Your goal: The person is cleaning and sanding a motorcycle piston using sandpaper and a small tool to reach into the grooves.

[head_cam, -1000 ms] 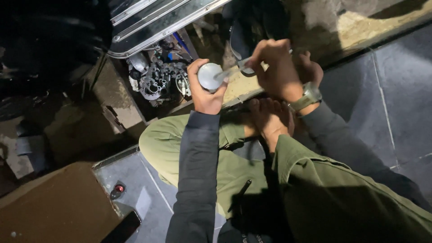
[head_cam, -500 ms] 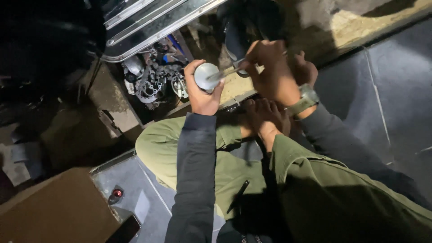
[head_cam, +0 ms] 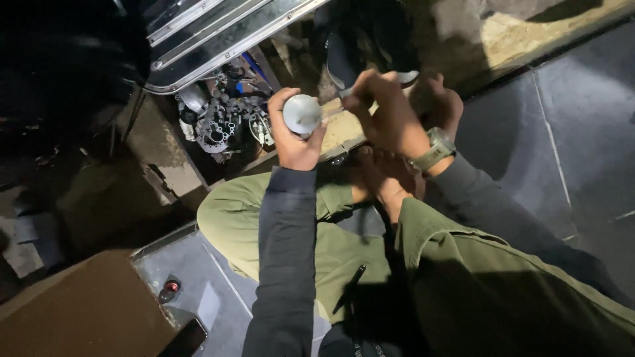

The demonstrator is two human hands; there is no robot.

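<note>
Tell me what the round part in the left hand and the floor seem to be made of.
The round part looks like bare metal, dull silver-grey with a soft shine; I cannot tell which metal. The floor seems to be dark grey tile, smooth and matt, with thin pale joint lines between the slabs.

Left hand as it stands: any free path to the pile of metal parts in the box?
Probably not right now: the left hand is wrapped around a round grey metal part. The pile of metal parts lies close beside it, uncovered, so freeing the fingers would likely suffice.
</note>
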